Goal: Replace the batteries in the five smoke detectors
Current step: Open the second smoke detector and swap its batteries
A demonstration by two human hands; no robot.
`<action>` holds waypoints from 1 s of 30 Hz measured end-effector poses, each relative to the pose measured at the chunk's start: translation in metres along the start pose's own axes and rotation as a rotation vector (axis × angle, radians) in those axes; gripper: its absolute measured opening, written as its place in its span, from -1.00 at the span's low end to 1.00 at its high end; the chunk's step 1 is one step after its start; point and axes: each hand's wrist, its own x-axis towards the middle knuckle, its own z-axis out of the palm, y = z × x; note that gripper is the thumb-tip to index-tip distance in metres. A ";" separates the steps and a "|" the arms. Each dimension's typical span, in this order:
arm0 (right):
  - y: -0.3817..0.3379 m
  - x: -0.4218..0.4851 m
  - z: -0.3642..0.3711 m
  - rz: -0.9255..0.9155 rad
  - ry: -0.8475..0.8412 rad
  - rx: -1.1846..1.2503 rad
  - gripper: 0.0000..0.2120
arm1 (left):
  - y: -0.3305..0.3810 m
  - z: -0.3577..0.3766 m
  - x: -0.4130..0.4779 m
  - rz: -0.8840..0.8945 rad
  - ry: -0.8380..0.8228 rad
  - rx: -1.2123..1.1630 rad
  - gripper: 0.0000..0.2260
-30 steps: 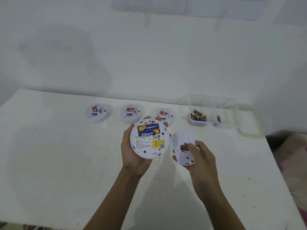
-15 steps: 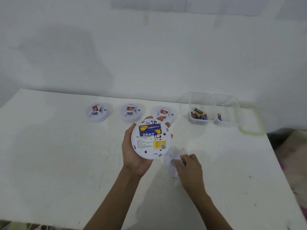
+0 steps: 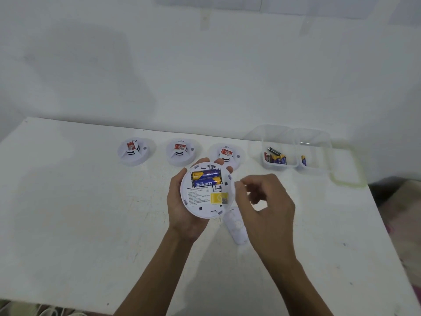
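Here, smoke detector (image 3: 206, 197): sitting at the frame's centre, raised above the table, its back facing the camera and its battery bay lying open.
Fitted batteries (image 3: 206, 176): two blue-and-yellow cells lying side by side in the bay near the upper rim.
Left hand (image 3: 182, 215): cupping the detector from below and the left, fingertips curling over its far edge.
Right hand (image 3: 268, 213): hovering just right of the detector's rim, fingers curling loosely; motion blur is hiding whether it is pinching anything.
Cover (image 3: 235, 226): lying on the table (image 3: 79, 213) under the right hand.
Other detectors (image 3: 134, 151) (image 3: 182, 151) (image 3: 227, 152): standing in a row above centre.
Clear containers (image 3: 273, 127) (image 3: 316, 142): sitting touching at upper right, holding loose batteries (image 3: 275, 158).
Green-rimmed lid (image 3: 361, 169): lying just right of them.
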 end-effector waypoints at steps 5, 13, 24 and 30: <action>-0.020 -0.001 0.012 0.050 -0.131 -0.044 -0.68 | -0.003 -0.003 -0.001 0.022 -0.015 0.126 -0.57; -0.020 -0.006 0.021 0.209 -0.152 -0.113 -0.62 | -0.013 0.004 0.000 -0.030 -0.022 0.049 -0.43; -0.023 0.006 0.020 0.488 -0.239 0.022 -0.76 | -0.012 0.006 0.002 0.057 -0.063 0.165 -0.54; -0.026 0.007 0.021 0.550 -0.202 0.101 -0.75 | -0.013 0.008 0.002 0.074 -0.108 0.151 -0.56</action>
